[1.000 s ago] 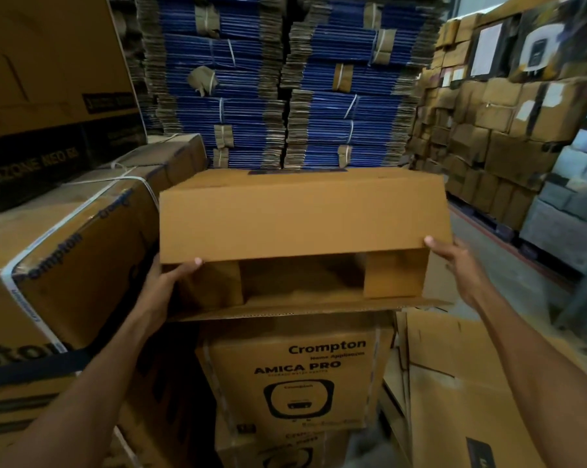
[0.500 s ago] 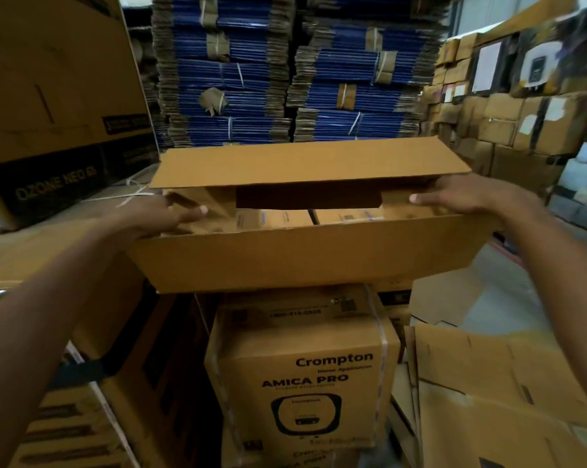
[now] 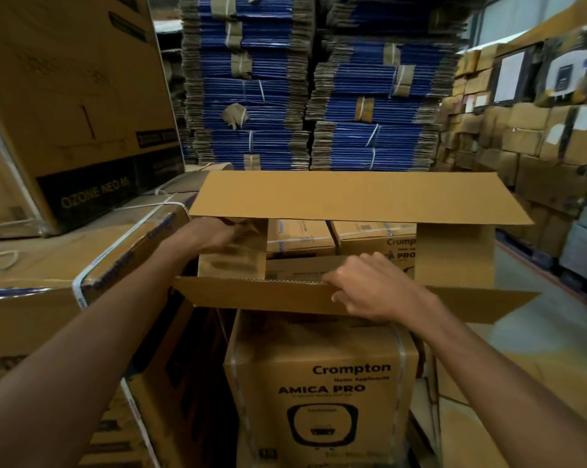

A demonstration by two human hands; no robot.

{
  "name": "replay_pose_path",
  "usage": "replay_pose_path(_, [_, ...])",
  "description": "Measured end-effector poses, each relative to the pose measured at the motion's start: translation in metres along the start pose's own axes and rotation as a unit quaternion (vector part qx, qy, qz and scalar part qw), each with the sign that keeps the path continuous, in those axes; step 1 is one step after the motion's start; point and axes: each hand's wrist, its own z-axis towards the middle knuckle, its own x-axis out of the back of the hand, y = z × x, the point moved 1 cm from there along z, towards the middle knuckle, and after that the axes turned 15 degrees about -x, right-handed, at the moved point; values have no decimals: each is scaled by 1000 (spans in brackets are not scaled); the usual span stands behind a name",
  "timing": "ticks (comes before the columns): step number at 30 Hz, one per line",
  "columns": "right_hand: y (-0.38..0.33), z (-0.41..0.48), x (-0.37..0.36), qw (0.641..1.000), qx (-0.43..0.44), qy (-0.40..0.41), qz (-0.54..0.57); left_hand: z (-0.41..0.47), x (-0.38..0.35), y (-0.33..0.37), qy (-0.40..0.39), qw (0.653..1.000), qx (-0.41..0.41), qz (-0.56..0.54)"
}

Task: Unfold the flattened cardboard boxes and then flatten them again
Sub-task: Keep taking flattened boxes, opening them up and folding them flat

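Cardboard box [image 3: 352, 197] stands open, long axis 9-to-3 o'clock, mouth toward camera, just above Crompton carton [image 3: 319, 383] at 6 o'clock. Right hand [image 3: 369, 288] pinches near flap [image 3: 251, 295] edge. Left hand [image 3: 214, 234] on 9 o'clock end flap [image 3: 233, 261]; grip blurred, can't tell.

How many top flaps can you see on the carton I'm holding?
4: the far long flap; the near long flap, gripped by the right hand; the left short flap, at the left hand; the right short flap. Others may be hidden underneath.
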Motion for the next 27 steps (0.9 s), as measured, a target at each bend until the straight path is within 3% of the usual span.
replay_pose_path(3, [0,-7,5,998,33,57,-12,8,-14,10,-59,993,-6,100])
replay_pose_path(5, [1,-11,6,994,48,95,-12,14,-26,24,-66,989,32,125])
replay_pose_path(8, [7,-14,2,992,39,116,13,21,-36,41,-23,991,92,93])
replay_pose_path(12, [10,-16,-3,992,22,117,32,22,-33,59,8,991,99,92])
replay_pose_path(22, [25,-4,14,991,-18,128,30,-28,22,65,139,985,-84,-54])
replay_pose_path(27, [30,4,11,989,-23,136,46,-53,7,41,207,970,-113,-57])
